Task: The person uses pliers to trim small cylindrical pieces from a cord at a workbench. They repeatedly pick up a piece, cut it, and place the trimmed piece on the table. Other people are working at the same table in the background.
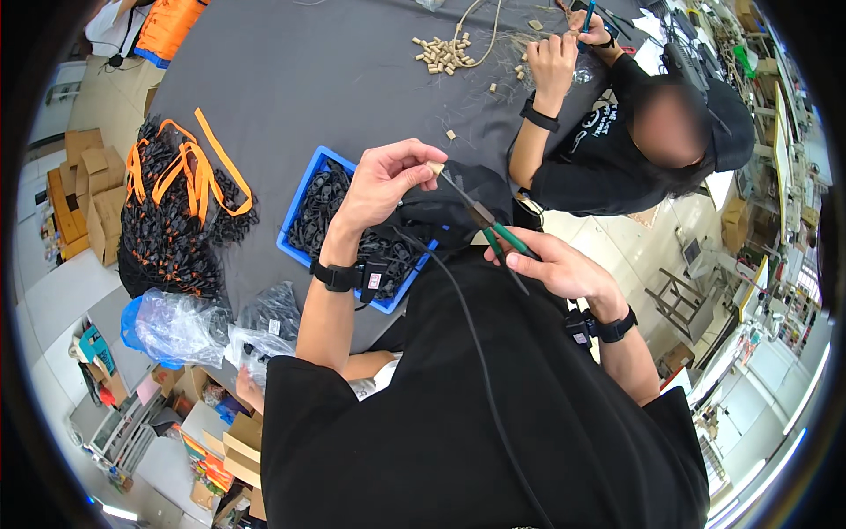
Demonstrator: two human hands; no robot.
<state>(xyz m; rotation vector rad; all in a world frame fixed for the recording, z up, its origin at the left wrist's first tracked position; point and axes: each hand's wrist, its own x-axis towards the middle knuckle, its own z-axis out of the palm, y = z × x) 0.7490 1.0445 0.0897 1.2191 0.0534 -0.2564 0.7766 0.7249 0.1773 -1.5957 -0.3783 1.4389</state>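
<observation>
Hands apart. Left hand (381, 182) pinches a beige piece (435, 167) toward 12 o'clock; right hand (564, 264) grips green-handled pliers (513, 238), tips at the piece, bite unclear. Progress (judged): this piece mid-work. Pile (441, 56) of similar pieces, far 12 o'clock on the table (282, 75); done or untouched, cannot tell, so remainder unknown. Blue tray (298, 196), 10 o'clock, holds black parts (319, 198), touched by neither hand.

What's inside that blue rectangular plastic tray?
Jumbled small black pieces lie in the blue rectangular plastic tray. The person's left hand and forearm hide some of the contents, and the pile covers the bottom, so anything underneath cannot be seen.
</observation>
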